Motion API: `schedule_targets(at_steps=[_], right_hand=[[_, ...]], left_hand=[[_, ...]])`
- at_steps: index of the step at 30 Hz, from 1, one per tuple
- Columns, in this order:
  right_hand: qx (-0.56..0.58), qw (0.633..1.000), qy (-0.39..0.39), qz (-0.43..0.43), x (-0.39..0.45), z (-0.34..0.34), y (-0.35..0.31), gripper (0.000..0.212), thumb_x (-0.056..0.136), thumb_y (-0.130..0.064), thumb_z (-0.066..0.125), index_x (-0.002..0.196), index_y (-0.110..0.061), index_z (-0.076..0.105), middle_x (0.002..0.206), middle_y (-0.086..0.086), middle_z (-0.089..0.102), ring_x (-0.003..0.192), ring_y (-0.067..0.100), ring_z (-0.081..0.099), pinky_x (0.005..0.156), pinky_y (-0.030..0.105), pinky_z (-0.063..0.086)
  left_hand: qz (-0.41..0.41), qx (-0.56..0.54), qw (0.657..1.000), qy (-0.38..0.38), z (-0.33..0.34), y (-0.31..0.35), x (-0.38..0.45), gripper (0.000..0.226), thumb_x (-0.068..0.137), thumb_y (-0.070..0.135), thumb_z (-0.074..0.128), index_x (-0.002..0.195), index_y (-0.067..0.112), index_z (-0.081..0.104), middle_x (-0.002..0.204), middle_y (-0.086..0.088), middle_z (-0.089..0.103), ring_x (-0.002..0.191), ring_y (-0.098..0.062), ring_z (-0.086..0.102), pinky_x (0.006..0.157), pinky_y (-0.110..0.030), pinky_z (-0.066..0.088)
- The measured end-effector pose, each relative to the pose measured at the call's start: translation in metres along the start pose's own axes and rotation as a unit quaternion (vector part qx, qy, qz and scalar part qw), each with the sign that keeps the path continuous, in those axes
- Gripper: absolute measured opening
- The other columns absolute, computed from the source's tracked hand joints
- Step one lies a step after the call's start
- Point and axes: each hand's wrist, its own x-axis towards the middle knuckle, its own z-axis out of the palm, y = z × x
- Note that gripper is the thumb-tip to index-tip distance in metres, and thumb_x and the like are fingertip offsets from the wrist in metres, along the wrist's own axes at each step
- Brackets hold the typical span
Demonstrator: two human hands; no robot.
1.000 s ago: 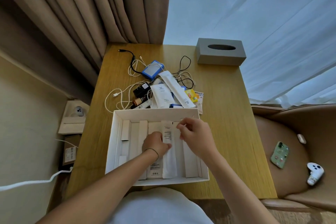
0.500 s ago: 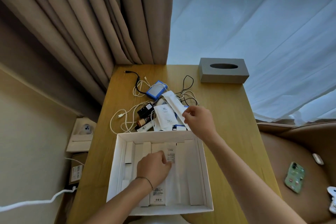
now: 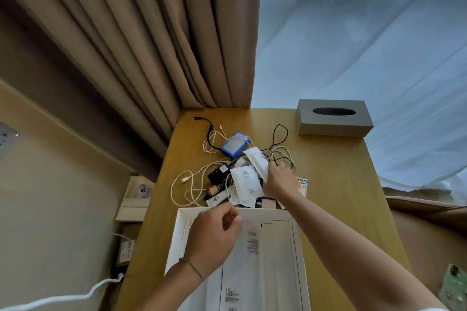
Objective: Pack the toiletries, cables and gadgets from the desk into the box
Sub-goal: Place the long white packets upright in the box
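Far left, a wall socket (image 3: 7, 137) sits on the beige wall, and a thick white cord (image 3: 63, 298) runs along the floor beside the wooden desk (image 3: 333, 184). On the desk's left part, white cables (image 3: 188, 185) lie in loose loops, touching a black charger (image 3: 218, 171), a brown bottle (image 3: 214, 189) and a small white tube (image 3: 217, 198) lying flat. Behind them a blue-edged gadget (image 3: 235, 144) rests among black cables (image 3: 279, 134).

Your left hand (image 3: 214, 237) hovers over the far-left corner of the white box (image 3: 177, 237), which sits at the near edge of the desk. The thumb and forefinger are pinched together; whether they grip anything I cannot tell. Below it, white flat packs (image 3: 252, 247) with printed labels already lie side by side inside the box.

A white sachet (image 3: 246, 182) lies flat in the pile just beyond the box's far wall. Your right hand (image 3: 280, 182) is down on the pile, fingers closed around the lower part of a long white tube (image 3: 256, 159) that slants away to the left. A colourful leaflet (image 3: 303, 185) shows just beside that hand.

A grey tissue box (image 3: 333, 120) stands well apart at the far right corner, in front of the sheer curtain (image 3: 366, 45). A green phone (image 3: 453, 288) lies off the desk at the lower right.
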Motion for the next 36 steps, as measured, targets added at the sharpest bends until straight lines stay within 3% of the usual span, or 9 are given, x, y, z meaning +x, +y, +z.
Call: schedule_targets(at_steps=[7, 10, 13, 16, 20, 23, 25, 32, 36], right_hand=[[0.037, 0.999, 0.027, 0.02, 0.004, -0.012, 0.009, 0.021, 0.084, -0.011, 0.059, 0.105, -0.016, 0.061, 0.092, 0.003, 0.064, 0.079, 0.026, 0.061, 0.069, 0.037, 0.053], [0.085, 0.995, 0.046, 0.017, 0.0, -0.024, 0.017, 0.025, 0.083, -0.009, 0.061, 0.107, -0.014, 0.067, 0.097, 0.007, 0.069, 0.077, 0.024, 0.058, 0.064, 0.033, 0.049], [0.189, 0.978, 0.085, 0.0, -0.01, -0.042, 0.017, 0.024, 0.082, -0.009, 0.06, 0.103, -0.013, 0.069, 0.094, 0.006, 0.07, 0.074, 0.022, 0.063, 0.062, 0.041, 0.058], [0.283, 0.952, 0.113, -0.015, -0.029, -0.06, 0.017, 0.018, 0.087, -0.02, 0.062, 0.102, -0.015, 0.071, 0.089, 0.001, 0.071, 0.073, 0.019, 0.067, 0.064, 0.044, 0.061], [0.451, 0.89, 0.064, 0.004, -0.062, -0.078, 0.017, 0.007, 0.088, -0.022, 0.067, 0.093, -0.027, 0.069, 0.09, -0.003, 0.073, 0.079, 0.014, 0.07, 0.061, 0.029, 0.058], [0.559, 0.828, 0.011, 0.045, -0.084, -0.083, 0.016, 0.007, 0.092, -0.017, 0.067, 0.092, -0.021, 0.073, 0.095, 0.006, 0.076, 0.084, 0.019, 0.073, 0.07, 0.035, 0.061], [0.58, 0.812, -0.008, 0.061, -0.096, -0.082, 0.016, 0.008, 0.094, -0.018, 0.065, 0.092, -0.018, 0.073, 0.097, 0.009, 0.077, 0.089, 0.025, 0.074, 0.077, 0.043, 0.062], [0.582, 0.81, -0.027, 0.068, -0.13, -0.075, 0.015, 0.012, 0.093, -0.016, 0.066, 0.1, -0.015, 0.076, 0.098, 0.009, 0.078, 0.093, 0.028, 0.074, 0.084, 0.049, 0.06], [0.572, 0.818, -0.029, 0.057, -0.148, -0.075, 0.016, 0.016, 0.091, -0.012, 0.069, 0.102, -0.022, 0.073, 0.097, 0.005, 0.078, 0.087, 0.019, 0.076, 0.076, 0.041, 0.064]], left_hand=[[-0.029, 0.005, 1.0, 0.0, 0.005, -0.003, 0.047, 0.017, 0.089, 0.025, 0.062, 0.072, 0.026, 0.062, 0.063, 0.008, 0.061, 0.06, -0.006, 0.056, 0.053, -0.025, 0.046], [-0.059, 0.013, 0.998, -0.012, 0.012, -0.011, 0.074, 0.016, 0.088, 0.023, 0.061, 0.072, 0.026, 0.062, 0.065, 0.01, 0.063, 0.061, -0.003, 0.057, 0.054, -0.02, 0.044], [-0.068, 0.05, 0.996, -0.022, 0.022, -0.019, 0.101, 0.012, 0.087, 0.02, 0.062, 0.079, 0.028, 0.062, 0.079, 0.011, 0.066, 0.072, -0.009, 0.062, 0.062, -0.024, 0.05], [-0.068, 0.112, 0.991, -0.031, 0.033, -0.028, 0.125, 0.014, 0.085, 0.021, 0.064, 0.097, 0.029, 0.063, 0.101, 0.004, 0.065, 0.088, -0.014, 0.059, 0.071, -0.027, 0.049], [-0.05, 0.201, 0.977, -0.059, 0.048, -0.038, 0.149, 0.041, 0.084, 0.029, 0.07, 0.122, 0.029, 0.056, 0.126, -0.003, 0.057, 0.117, -0.023, 0.051, 0.09, -0.036, 0.049], [-0.044, 0.242, 0.965, -0.095, 0.058, -0.043, 0.161, 0.066, 0.08, 0.042, 0.075, 0.138, 0.028, 0.044, 0.14, -0.006, 0.046, 0.129, -0.027, 0.042, 0.103, -0.039, 0.042], [-0.049, 0.262, 0.956, -0.121, 0.062, -0.045, 0.168, 0.083, 0.077, 0.049, 0.077, 0.145, 0.027, 0.036, 0.147, -0.007, 0.042, 0.134, -0.028, 0.038, 0.107, -0.041, 0.038], [-0.034, 0.318, 0.943, -0.091, 0.071, -0.048, 0.183, 0.086, 0.064, 0.052, 0.085, 0.137, 0.029, 0.045, 0.134, -0.008, 0.051, 0.123, -0.027, 0.043, 0.098, -0.037, 0.04], [-0.061, 0.181, 0.98, -0.056, 0.067, -0.047, 0.183, 0.065, 0.07, 0.03, 0.088, 0.125, 0.024, 0.053, 0.124, -0.006, 0.058, 0.11, -0.026, 0.056, 0.087, -0.038, 0.052]])
